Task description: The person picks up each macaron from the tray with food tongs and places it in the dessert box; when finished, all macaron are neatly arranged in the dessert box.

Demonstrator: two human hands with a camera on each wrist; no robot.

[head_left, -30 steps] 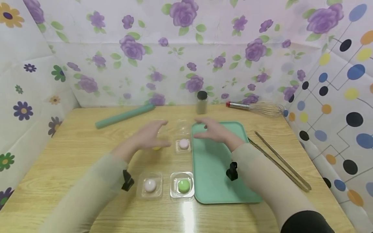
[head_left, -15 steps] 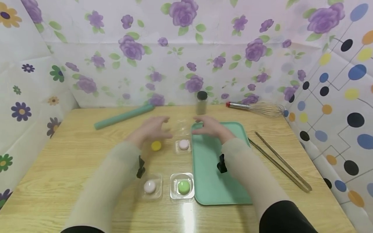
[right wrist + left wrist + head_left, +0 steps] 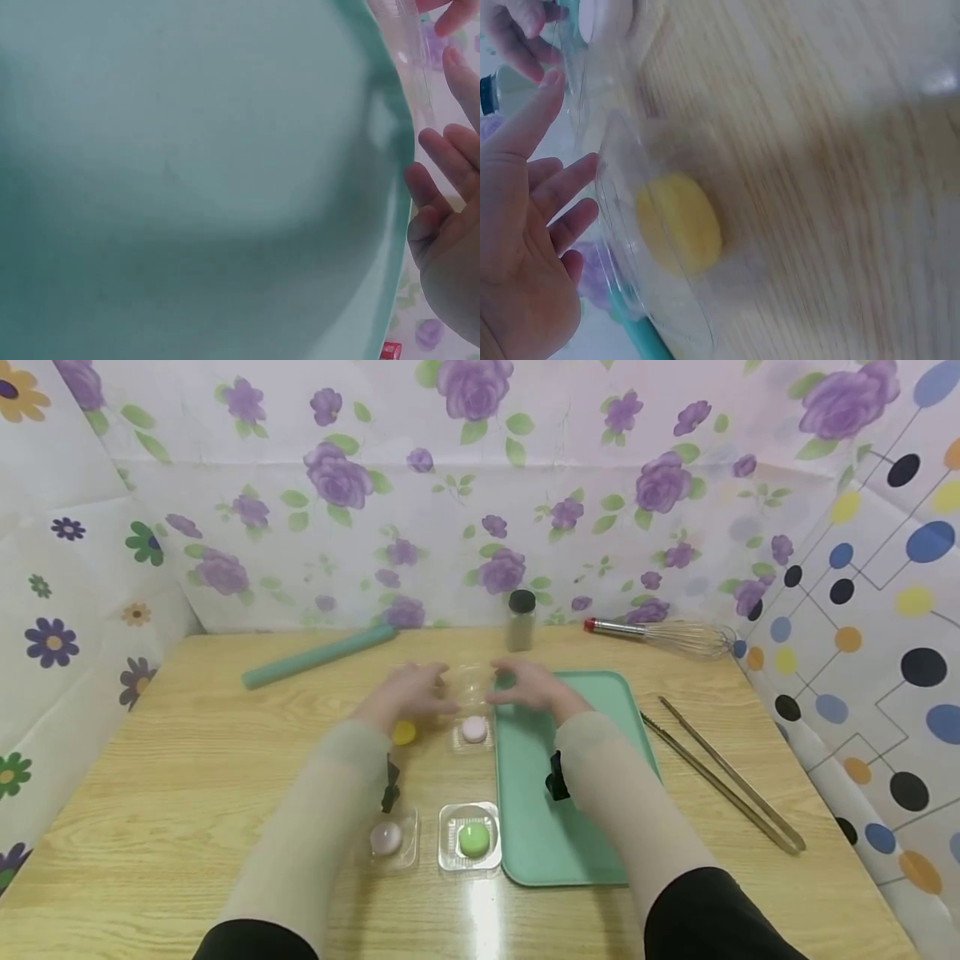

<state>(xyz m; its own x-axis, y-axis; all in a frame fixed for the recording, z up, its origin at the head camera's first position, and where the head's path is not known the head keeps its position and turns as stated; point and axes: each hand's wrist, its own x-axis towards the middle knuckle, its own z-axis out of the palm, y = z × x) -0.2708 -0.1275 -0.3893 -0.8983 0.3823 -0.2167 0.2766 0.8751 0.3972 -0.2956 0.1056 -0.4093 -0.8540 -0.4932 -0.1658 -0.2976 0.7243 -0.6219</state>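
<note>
My left hand (image 3: 416,692) and my right hand (image 3: 527,685) hover on either side of a raised clear lid (image 3: 472,683), fingers spread and loosely bent. Neither visibly grips anything. The lid belongs to a clear plastic box holding a round pink macaron-like piece (image 3: 474,728). In the left wrist view, a yellow round piece (image 3: 680,225) sits in another clear box right beside my left fingers. My right hand is over the far left corner of a green tray (image 3: 570,777). Nearer me, a green round piece (image 3: 474,839) and a pale lilac one (image 3: 386,838) lie in clear boxes.
A green rolling pin (image 3: 318,657) lies at the back left. Towards the back stands a black-capped jar (image 3: 521,622), with a whisk (image 3: 660,635) to its right. Metal tongs (image 3: 723,777) lie right of the tray. Patterned cloth walls (image 3: 450,510) enclose the table.
Both hands have drawn closer together, towards the lid of the pink piece's box. The left forearm has shifted right and the right forearm left. The boxes and tray stay in place.
</note>
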